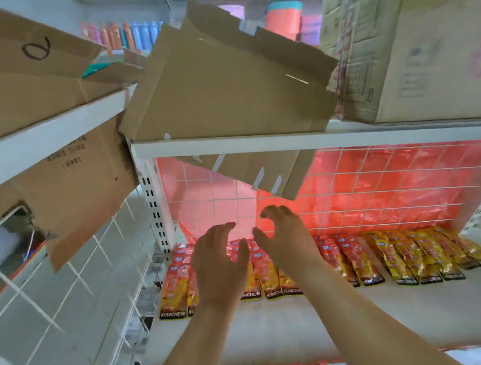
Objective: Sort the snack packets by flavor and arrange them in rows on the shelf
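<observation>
The left hand (219, 261) and right hand (285, 236) are hovering side by side, fingers loosely curled and gripping nothing, just above the red packets (352, 260) lying at the left of the shelf (302, 327). The yellow packets (420, 257) are sitting just beside them on the right. They're likely squaring the red row, so I'd be nudging near ends level without pushing reds into yellows.

You've got a white crossbar (288, 141) across mid-frame, a wire grid panel (378, 193) under it and red foil (422, 165) glowing behind. Perforated upright (153, 200) centre left. Cardboard boxes: upper left (24, 78), a tilted one top centre (225, 82), a printed one upper right (423, 38). Blurry coloured bottles (130, 35) at top.
</observation>
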A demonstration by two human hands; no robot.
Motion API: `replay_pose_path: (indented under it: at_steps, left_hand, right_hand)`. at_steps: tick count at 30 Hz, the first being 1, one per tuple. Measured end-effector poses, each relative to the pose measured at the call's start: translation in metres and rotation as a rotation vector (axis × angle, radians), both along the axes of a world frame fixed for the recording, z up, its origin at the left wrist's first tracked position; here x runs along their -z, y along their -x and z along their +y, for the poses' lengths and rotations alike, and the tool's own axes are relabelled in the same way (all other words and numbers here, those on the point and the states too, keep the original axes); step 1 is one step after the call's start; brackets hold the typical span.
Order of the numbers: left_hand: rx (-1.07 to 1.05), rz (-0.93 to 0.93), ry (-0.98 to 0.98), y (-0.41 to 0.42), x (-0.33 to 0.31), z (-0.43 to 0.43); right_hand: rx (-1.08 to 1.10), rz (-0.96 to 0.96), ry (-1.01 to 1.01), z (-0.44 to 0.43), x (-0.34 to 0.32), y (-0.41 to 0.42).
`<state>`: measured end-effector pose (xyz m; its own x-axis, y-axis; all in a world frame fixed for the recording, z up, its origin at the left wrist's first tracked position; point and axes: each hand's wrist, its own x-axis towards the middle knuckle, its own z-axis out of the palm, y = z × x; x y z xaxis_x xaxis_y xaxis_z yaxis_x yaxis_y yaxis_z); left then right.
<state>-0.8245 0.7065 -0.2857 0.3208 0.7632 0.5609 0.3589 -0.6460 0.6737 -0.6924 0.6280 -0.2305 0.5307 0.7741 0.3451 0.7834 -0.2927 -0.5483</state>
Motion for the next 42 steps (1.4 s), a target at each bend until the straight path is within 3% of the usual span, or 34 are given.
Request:
replay_pose_path:
  at_steps: [7, 15, 26, 33, 42]
  left_hand:
    - [0.286, -0.086, -0.152, -0.072, -0.089, -0.101]
    - [0.579, 0.083, -0.221, -0.172, -0.182, -0.251]
    - [0.918, 0.056, -0.278, -0.274, -0.247, -0.478]
    - [1.003, 0.070, -0.337, -0.316, -0.257, -0.545]
    - [0.973, 0.215, -0.432, -0.454, -0.268, -0.539]
  right_hand:
    - [0.086, -0.120, -0.263, -0.134, -0.065, -0.065]
    - [0.325, -0.284, -0.261, -0.347, -0.142, -0.138]
    - [0.723, -0.368, -0.280, -0.633, -0.189, -0.177]
    - [0.795, -0.360, -0.260, -0.689, -0.189, -0.217]
    - [0.799, -0.335, -0.208, -0.693, -0.182, -0.338]
